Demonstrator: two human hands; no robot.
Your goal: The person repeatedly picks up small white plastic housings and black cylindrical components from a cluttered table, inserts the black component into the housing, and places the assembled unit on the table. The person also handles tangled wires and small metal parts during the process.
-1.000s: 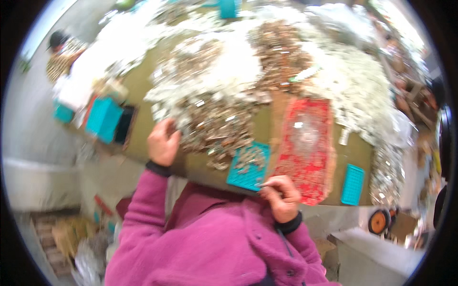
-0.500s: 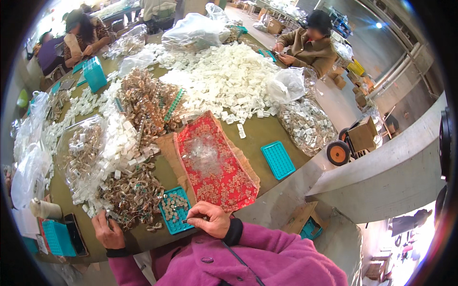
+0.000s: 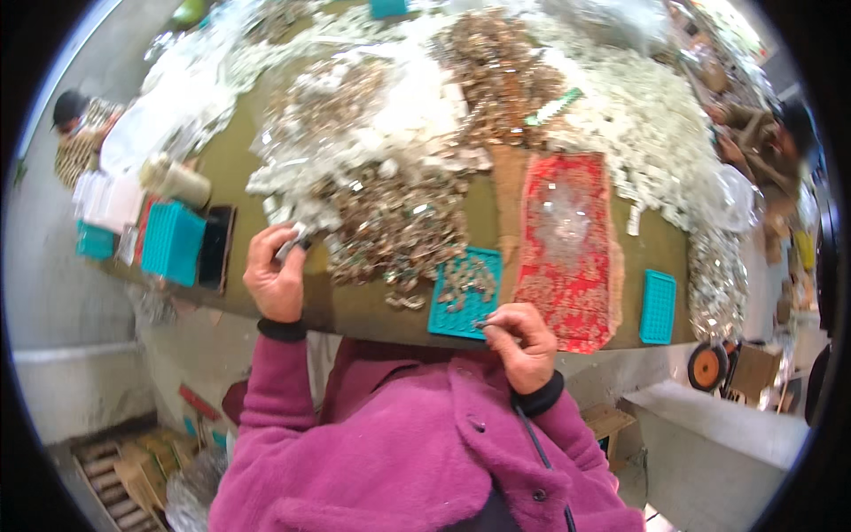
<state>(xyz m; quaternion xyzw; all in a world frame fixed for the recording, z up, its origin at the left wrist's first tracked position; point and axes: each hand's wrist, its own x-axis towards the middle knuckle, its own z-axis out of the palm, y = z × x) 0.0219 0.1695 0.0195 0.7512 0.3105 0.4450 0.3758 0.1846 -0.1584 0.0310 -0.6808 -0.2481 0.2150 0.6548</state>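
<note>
My left hand (image 3: 277, 277) is closed in a pinch on a small pale-and-dark piece (image 3: 291, 246), too small to make out. It is at the left edge of a heap of small brown and shiny pieces (image 3: 390, 226). My right hand (image 3: 525, 348) is also pinched, at the lower right corner of a teal ridged tray (image 3: 443, 326). A tiny dark thing shows at its fingertips, blurred. Several small metallic-looking pieces (image 3: 465, 282) lie in that tray. Just beyond the right hand is a red patterned cloth (image 3: 567, 306) over brown backing, with clear bits scattered on it.
A second teal tray (image 3: 658, 306) lies at the right. Heaps of white pieces (image 3: 620, 124) cover the far table. Left of my left hand are a thread cone (image 3: 177, 182), a teal basket (image 3: 175, 241) and a dark flat device (image 3: 216, 248). People sit at both sides.
The view has swung left and downward, so table things appear farther right. Both hands remain pinched, the left by the heap and the right at the tray.
</note>
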